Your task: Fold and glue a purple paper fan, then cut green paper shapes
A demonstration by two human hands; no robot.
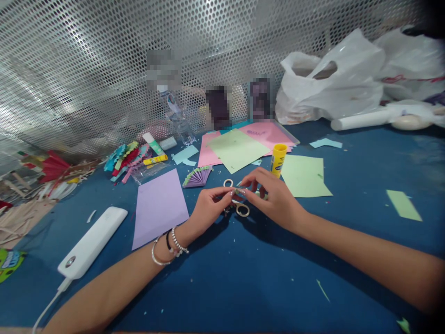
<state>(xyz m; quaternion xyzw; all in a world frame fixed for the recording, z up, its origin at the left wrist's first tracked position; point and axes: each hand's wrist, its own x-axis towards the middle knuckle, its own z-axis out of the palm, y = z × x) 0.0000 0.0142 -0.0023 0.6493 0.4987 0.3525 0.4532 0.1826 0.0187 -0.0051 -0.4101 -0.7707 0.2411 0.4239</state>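
Observation:
My left hand (210,206), with bracelets at its wrist, pinches its thumb and index finger together over the table. The tips of my right hand (273,197) meet them from the other side, its fingers curled. A tiny greenish bit shows between the fingertips, too small to name. Just beneath and behind them lie scissors (243,211) with cream handles, their blades mostly hidden by my hands. Behind my right hand stands a yellow glue stick tube (278,160). A pleated purple paper fan (199,177) with green trim lies beyond my left hand, near a purple sheet (162,204).
Green paper (302,176) lies to the right, and pink sheets (259,134) at the back. A white power bank (93,241) with a cable is at left. White plastic bags (333,88) stand by the perforated metal panel (104,60). Paper scraps dot the blue tabletop (250,278).

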